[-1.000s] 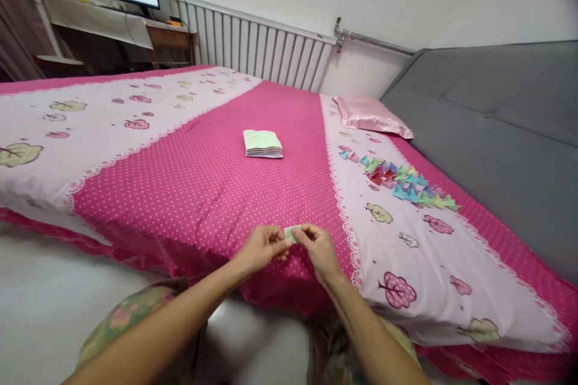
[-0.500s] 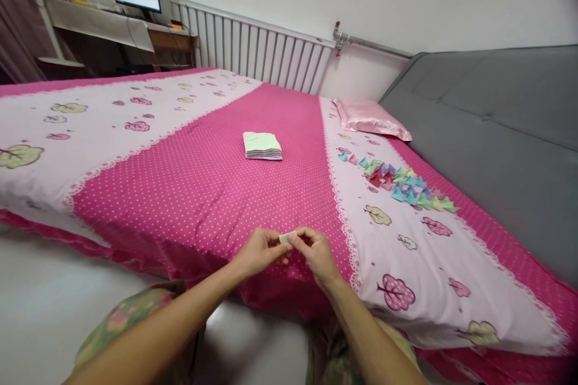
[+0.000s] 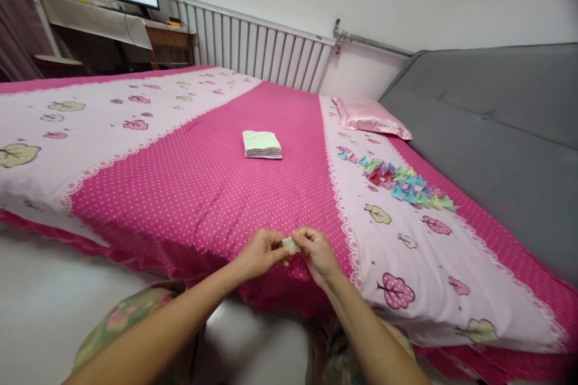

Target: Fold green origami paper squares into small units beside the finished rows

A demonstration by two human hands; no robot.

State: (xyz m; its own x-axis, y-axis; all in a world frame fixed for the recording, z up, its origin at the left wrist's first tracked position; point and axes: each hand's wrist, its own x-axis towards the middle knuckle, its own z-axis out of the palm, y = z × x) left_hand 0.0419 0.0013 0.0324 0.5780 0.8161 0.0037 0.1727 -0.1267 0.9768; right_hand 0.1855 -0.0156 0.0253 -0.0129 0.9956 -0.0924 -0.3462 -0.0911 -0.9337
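Head view: both hands meet low over the near edge of the bed (image 3: 203, 192). The left hand (image 3: 259, 251) and right hand (image 3: 318, 251) pinch one small green paper (image 3: 289, 244) between their fingertips — it sits right in the gap, equally close to both, its long side running hand to hand. Farther out from the grip lies the paper stack (image 3: 262, 144). Out to the right — the folded pieces (image 3: 400, 183), well apart from both hands.
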